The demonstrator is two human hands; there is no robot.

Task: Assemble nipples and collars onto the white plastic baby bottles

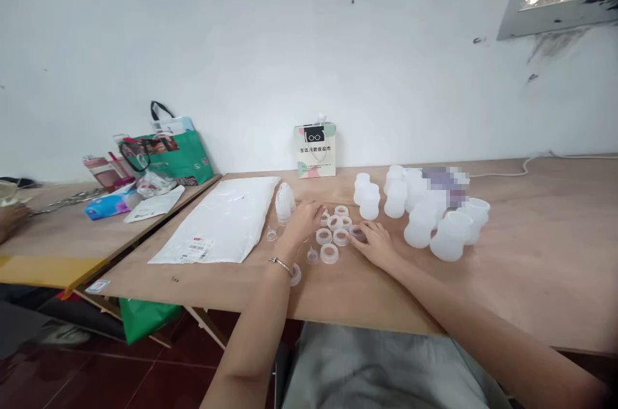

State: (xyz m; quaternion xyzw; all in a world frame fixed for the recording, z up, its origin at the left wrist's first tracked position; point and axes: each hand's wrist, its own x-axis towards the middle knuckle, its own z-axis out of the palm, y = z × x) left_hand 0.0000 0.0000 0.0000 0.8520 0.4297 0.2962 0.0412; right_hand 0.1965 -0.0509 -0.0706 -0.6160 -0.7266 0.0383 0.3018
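On the wooden table (531,261), the right hand (379,244) touches a clear ring (356,228); the left hand (305,223) sits beside other rings (329,259) (whether either pinches anything, I cannot tell).

"What lies on your wooden table (535,267)?"
"In front of me, translucent rings (329,261); to their right, frosted hourglass-shaped bottles (418,230); to their left, clear domed caps (284,204) and a white plastic mailer (219,219)."
"And at the back?"
"A printed paper bag (316,154), upright."
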